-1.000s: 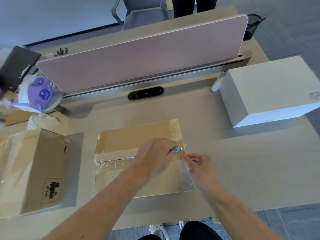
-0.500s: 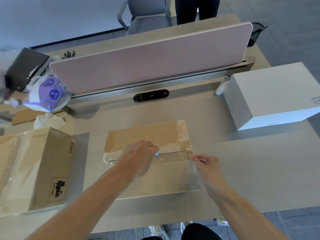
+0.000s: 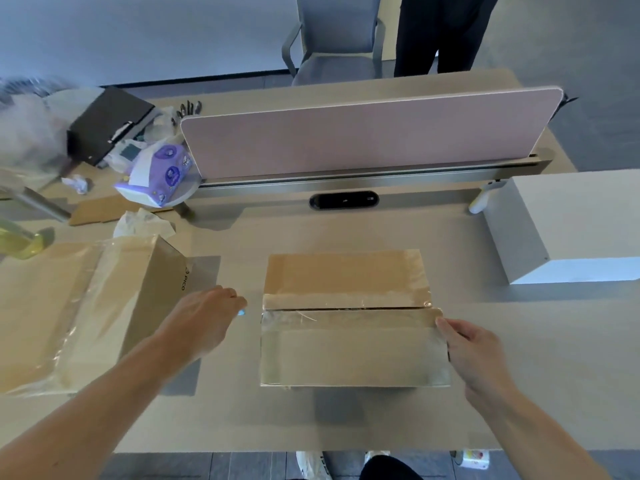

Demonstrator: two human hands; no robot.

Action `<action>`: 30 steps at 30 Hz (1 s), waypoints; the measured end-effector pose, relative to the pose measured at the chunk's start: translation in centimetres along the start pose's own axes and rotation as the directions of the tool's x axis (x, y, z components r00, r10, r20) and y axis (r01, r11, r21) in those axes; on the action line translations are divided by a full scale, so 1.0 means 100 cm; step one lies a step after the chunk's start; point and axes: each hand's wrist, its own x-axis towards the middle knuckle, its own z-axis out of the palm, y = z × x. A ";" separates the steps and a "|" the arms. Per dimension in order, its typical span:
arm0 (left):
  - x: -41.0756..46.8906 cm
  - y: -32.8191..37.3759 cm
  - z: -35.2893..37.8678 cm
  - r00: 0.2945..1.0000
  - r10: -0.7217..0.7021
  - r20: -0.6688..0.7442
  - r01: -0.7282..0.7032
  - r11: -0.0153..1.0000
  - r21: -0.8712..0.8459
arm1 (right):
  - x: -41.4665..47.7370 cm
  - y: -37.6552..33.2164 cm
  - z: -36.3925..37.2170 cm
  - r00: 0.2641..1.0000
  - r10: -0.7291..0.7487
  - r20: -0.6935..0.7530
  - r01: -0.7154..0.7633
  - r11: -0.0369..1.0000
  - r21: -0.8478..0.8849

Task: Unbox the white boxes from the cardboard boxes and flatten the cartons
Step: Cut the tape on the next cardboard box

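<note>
Two hands flank a taped brown cardboard carton (image 3: pixel 349 348): left hand (image 3: pixel 204 323) grips a blue-tipped tool (image 3: pixel 242 311), right hand (image 3: pixel 474 351) pinches its edge.

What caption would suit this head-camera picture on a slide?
Left hand grips a blue tool beside the slit cardboard box; right hand holds its edge.

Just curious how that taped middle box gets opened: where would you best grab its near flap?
Probably the near flap's far edge, along the dark slit across the box top, fingers hooking in from above. The cut tape leaves that edge free; the right hand holds its right end, the left hand a blue cutter.
</note>
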 end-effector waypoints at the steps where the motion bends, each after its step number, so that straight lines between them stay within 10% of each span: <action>1: -0.008 -0.008 -0.004 0.998 -0.058 -0.009 0.057 0.997 -0.049 | -0.002 0.000 0.001 1.000 -0.005 -0.008 0.005 1.000 -0.016; 10: 0.014 0.066 -0.049 0.976 -0.060 -0.209 -0.070 0.823 -0.564 | -0.034 -0.029 0.013 0.980 -0.106 -0.168 0.087 0.989 -0.117; 21: 0.027 0.240 -0.025 0.977 0.154 -0.146 -0.209 0.593 -0.777 | -0.085 -0.033 -0.003 0.967 0.153 0.205 -0.217 0.917 0.335; 30: 0.049 0.195 0.004 0.975 -0.036 0.221 0.100 0.953 -0.286 | -0.011 0.112 -0.097 0.960 0.276 0.048 -0.264 0.950 -0.169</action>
